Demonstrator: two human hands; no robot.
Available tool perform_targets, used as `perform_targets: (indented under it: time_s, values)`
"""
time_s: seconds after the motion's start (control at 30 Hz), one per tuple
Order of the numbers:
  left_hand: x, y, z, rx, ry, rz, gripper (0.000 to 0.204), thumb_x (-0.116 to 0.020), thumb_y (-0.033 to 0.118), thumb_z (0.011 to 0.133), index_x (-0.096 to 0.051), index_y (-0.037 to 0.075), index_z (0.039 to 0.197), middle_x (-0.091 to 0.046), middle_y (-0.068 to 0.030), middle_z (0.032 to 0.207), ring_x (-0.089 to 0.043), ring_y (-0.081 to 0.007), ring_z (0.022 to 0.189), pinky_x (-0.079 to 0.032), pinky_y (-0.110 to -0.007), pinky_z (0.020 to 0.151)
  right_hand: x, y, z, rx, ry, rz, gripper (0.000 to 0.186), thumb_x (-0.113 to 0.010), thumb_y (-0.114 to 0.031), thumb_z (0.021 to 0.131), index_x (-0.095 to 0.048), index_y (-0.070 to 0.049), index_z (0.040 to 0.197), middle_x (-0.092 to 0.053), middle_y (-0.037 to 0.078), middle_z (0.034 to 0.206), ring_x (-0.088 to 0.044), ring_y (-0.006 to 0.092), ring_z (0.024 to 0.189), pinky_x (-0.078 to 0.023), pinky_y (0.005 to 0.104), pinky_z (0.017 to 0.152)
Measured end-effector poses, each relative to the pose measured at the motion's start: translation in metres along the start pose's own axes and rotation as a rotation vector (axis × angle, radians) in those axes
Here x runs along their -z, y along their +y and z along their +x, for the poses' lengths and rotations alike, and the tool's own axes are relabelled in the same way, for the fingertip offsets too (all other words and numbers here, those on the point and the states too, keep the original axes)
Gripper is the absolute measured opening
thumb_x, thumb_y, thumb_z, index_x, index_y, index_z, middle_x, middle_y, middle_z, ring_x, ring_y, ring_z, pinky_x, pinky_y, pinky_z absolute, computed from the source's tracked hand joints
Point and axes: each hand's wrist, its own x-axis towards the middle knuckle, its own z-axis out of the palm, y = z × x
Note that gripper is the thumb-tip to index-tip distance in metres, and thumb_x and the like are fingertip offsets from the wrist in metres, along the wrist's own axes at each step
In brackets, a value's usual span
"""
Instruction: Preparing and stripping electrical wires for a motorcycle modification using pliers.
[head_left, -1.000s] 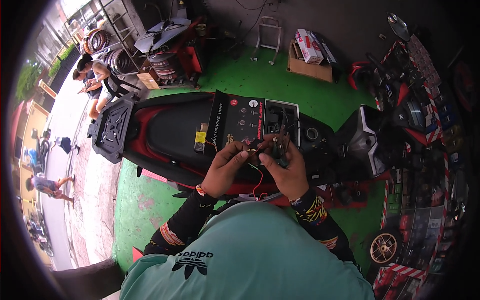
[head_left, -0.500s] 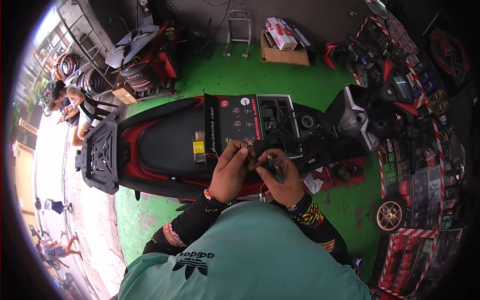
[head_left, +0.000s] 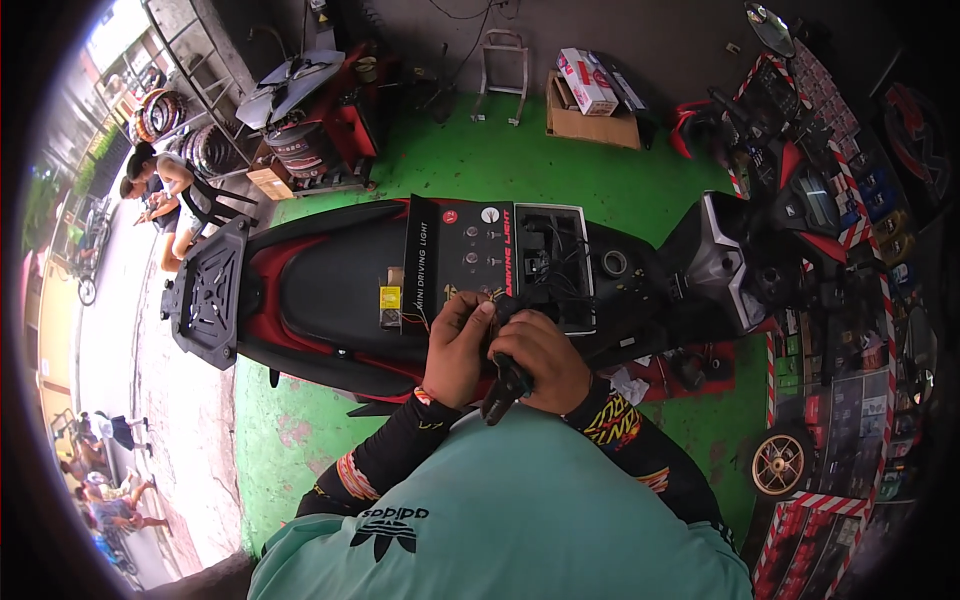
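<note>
The black and red scooter (head_left: 330,300) stands across the green floor (head_left: 470,165); on its seat lies the black box (head_left: 495,262); my right hand (head_left: 540,360) grips a dark tool (head_left: 505,388); my left hand (head_left: 458,345) pinches thin wires (head_left: 415,320) at the box's near edge.

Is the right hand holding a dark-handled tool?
Yes, the right hand is closed around a dark-handled tool above the scooter seat.

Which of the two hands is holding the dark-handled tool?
The right hand grips the dark-handled tool, whose handle sticks out below the fist. The left hand pinches something small instead.
</note>
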Motion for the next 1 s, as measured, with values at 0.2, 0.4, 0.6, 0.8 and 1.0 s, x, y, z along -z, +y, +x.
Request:
perform_targets:
  time_s: [0.2, 0.4, 0.6, 0.8, 1.0]
  values:
    - [-0.008, 0.025, 0.005, 0.149, -0.056, -0.217, 0.014, -0.06, 0.014, 0.103, -0.064, 0.001, 0.101, -0.063, -0.0011, 0.084, -0.057, -0.0062, 0.075, -0.045, -0.021, 0.068, 0.007, 0.012, -0.015, -0.248, 0.058, 0.162, 0.043, -0.072, 0.002, 0.075, -0.057, -0.004, 0.115, -0.061, 0.012, 0.104, -0.061, 0.0318, 0.102, -0.049, 0.0408, 0.091]
    - [-0.009, 0.028, 0.001, 0.196, -0.059, -0.158, 0.011, -0.059, 0.013, 0.103, -0.062, 0.004, 0.099, -0.066, -0.0059, 0.094, -0.064, -0.0141, 0.085, -0.052, -0.03, 0.081, 0.017, 0.005, -0.019, -0.551, 0.213, 0.534, 0.021, -0.062, -0.002, 0.099, -0.057, -0.005, 0.119, -0.063, 0.004, 0.103, -0.061, 0.0098, 0.097, -0.049, 0.0253, 0.086]
    - [-0.007, 0.019, 0.002, 0.167, -0.151, -0.309, 0.012, -0.057, 0.014, 0.104, -0.062, 0.004, 0.101, -0.066, -0.0062, 0.098, -0.064, -0.0163, 0.087, -0.053, -0.037, 0.084, 0.019, -0.001, -0.016, -0.537, 0.218, 0.744, 0.021, -0.059, -0.002, 0.101, -0.056, -0.003, 0.121, -0.061, 0.002, 0.103, -0.058, 0.0076, 0.098, -0.048, 0.0231, 0.087]
    - [-0.006, 0.02, 0.003, 0.172, -0.159, -0.348, 0.013, -0.056, 0.013, 0.104, -0.063, 0.002, 0.101, -0.066, -0.0071, 0.098, -0.065, -0.0172, 0.089, -0.054, -0.038, 0.086, 0.018, 0.0, -0.016, -0.541, 0.235, 0.733, 0.02, -0.059, -0.003, 0.101, -0.056, -0.003, 0.121, -0.061, 0.001, 0.103, -0.058, 0.0076, 0.097, -0.048, 0.0234, 0.086]
    - [-0.004, 0.025, 0.0, 0.165, -0.183, -0.148, 0.014, -0.062, 0.012, 0.102, -0.067, -0.001, 0.101, -0.07, -0.009, 0.096, -0.067, -0.0171, 0.086, -0.054, -0.034, 0.085, 0.019, 0.008, -0.015, -0.594, 0.326, 0.727, 0.022, -0.065, -0.008, 0.099, -0.057, -0.002, 0.12, -0.064, 0.002, 0.103, -0.06, 0.0091, 0.097, -0.049, 0.0257, 0.087]
